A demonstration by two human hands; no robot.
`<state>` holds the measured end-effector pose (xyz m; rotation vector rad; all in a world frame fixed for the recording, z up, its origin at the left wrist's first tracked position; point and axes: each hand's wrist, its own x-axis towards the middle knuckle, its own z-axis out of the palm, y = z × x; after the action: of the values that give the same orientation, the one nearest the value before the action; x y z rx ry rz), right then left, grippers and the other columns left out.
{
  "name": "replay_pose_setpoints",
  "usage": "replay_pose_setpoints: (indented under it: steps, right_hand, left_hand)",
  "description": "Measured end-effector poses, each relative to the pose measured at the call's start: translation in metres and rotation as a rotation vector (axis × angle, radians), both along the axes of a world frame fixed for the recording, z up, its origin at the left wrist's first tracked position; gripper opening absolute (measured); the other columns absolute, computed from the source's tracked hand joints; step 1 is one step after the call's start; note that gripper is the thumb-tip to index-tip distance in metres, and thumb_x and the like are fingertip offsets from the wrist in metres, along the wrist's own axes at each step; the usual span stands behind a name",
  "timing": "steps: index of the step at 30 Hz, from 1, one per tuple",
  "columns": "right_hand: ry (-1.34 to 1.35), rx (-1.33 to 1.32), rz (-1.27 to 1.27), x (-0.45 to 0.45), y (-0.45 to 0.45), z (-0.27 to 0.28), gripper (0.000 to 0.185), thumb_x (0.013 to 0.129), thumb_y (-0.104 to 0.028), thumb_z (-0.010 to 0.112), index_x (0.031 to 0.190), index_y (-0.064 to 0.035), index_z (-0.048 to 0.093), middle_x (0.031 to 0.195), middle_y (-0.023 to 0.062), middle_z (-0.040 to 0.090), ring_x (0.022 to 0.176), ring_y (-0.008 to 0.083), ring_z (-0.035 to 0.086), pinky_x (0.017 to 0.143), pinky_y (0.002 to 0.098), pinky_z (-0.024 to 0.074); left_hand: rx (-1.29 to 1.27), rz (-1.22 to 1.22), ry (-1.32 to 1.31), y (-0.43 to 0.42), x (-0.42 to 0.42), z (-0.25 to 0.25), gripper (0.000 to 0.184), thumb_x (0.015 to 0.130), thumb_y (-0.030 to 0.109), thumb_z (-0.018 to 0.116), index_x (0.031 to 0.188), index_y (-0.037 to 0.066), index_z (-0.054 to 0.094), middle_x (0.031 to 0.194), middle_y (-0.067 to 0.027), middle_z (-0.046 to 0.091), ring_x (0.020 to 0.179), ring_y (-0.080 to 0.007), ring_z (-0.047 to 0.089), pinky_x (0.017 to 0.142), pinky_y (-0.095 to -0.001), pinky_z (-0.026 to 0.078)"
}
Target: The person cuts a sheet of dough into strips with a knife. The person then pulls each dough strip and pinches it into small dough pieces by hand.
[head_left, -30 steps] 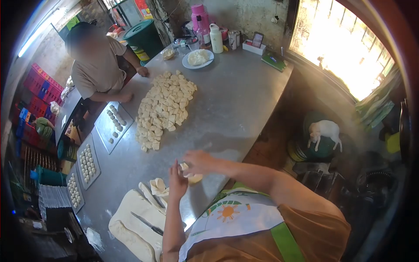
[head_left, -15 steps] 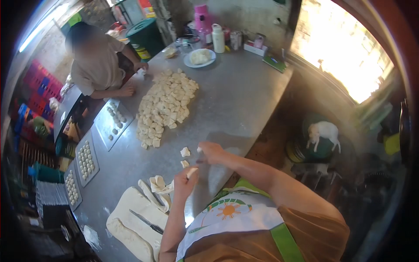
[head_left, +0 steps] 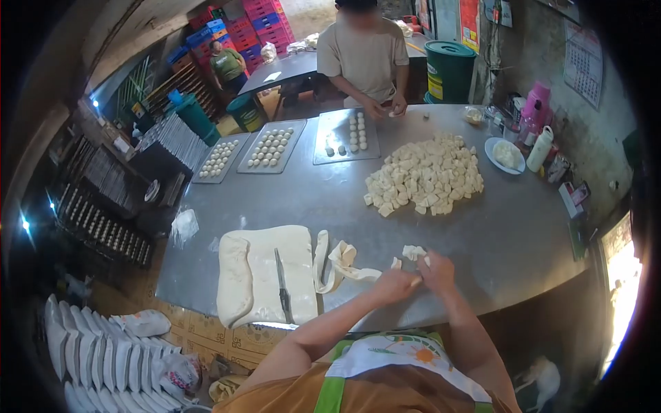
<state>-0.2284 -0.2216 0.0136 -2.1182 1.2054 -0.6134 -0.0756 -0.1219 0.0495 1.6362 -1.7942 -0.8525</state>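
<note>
A long strip of dough (head_left: 358, 274) runs into my left hand (head_left: 396, 285), which is closed around it, with a short end poking out towards the right. My right hand (head_left: 438, 271) is closed right beside that end, and a bit of pale dough shows at its fingers. Small torn dough pieces (head_left: 413, 252) lie on the steel table just beyond both hands. To the left a thick slab of dough (head_left: 265, 265) is spread out, one edge rolled over. A knife (head_left: 282, 288) with a dark handle rests on the slab.
A large heap of dough pieces (head_left: 430, 175) covers the table's middle right. Trays of dough balls (head_left: 272, 148) line the far edge. Across the table, a person (head_left: 365, 58) handles dough. A plate (head_left: 506, 155) and a flask (head_left: 540, 149) stand at right.
My view has swung left, bringing more of the slab and trays into sight. My hands, apart before, are now close together. Dough pieces still lie just beyond them.
</note>
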Motion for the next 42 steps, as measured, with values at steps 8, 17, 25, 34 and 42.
replay_pose_setpoints:
  steps: [8,17,25,34,42]
  right_hand:
    - [-0.246,-0.183,0.284,0.011,0.013,0.034,0.032,0.083,-0.022,0.075,0.109,-0.0055,0.068,0.092,0.0178,0.067,0.086,0.04,0.066,0.075,0.0444,0.0535]
    - [-0.068,0.037,0.073,0.029,0.01,0.022,0.027,0.085,-0.024,0.073,0.104,-0.0061,0.069,0.099,0.0201,0.067,0.098,0.0407,0.064,0.083,0.0471,0.0511]
    - [-0.035,-0.043,0.14,0.007,0.022,-0.004,0.035,0.081,-0.022,0.076,0.109,-0.0057,0.064,0.108,0.0205,0.065,0.096,0.0374,0.065,0.079,0.0436,0.0522]
    - [-0.328,-0.129,0.069,0.038,0.035,0.038,0.03,0.081,-0.025,0.075,0.102,-0.0052,0.064,0.094,0.0179,0.069,0.09,0.0391,0.067,0.078,0.0473,0.0529]
    - [0.097,-0.091,0.123,0.019,0.0,-0.026,0.036,0.078,-0.019,0.078,0.108,-0.0033,0.067,0.1,0.019,0.068,0.093,0.038,0.066,0.077,0.0451,0.0514]
  left_hand:
    - [-0.522,0.156,0.306,-0.029,0.026,-0.06,0.042,0.085,0.001,0.058,0.126,0.004,0.063,0.104,-0.0194,0.07,0.098,-0.0374,0.069,0.091,-0.0403,0.053]
    - [-0.041,-0.044,0.056,-0.019,0.028,-0.04,0.035,0.087,0.004,0.061,0.122,0.008,0.066,0.096,-0.0141,0.072,0.092,-0.034,0.07,0.087,-0.0403,0.053]
    - [-0.188,0.017,0.255,-0.002,0.044,-0.06,0.034,0.089,0.01,0.064,0.123,0.008,0.065,0.101,-0.0138,0.071,0.096,-0.0325,0.069,0.089,-0.0404,0.052]
    - [-0.21,0.03,0.463,-0.022,0.037,-0.041,0.031,0.093,0.014,0.06,0.124,0.01,0.065,0.103,-0.0146,0.071,0.092,-0.0388,0.066,0.085,-0.0444,0.052]
    - [-0.092,-0.061,0.218,0.016,0.036,-0.025,0.034,0.089,0.008,0.061,0.123,0.009,0.066,0.104,-0.0153,0.071,0.095,-0.0387,0.067,0.089,-0.0423,0.051]
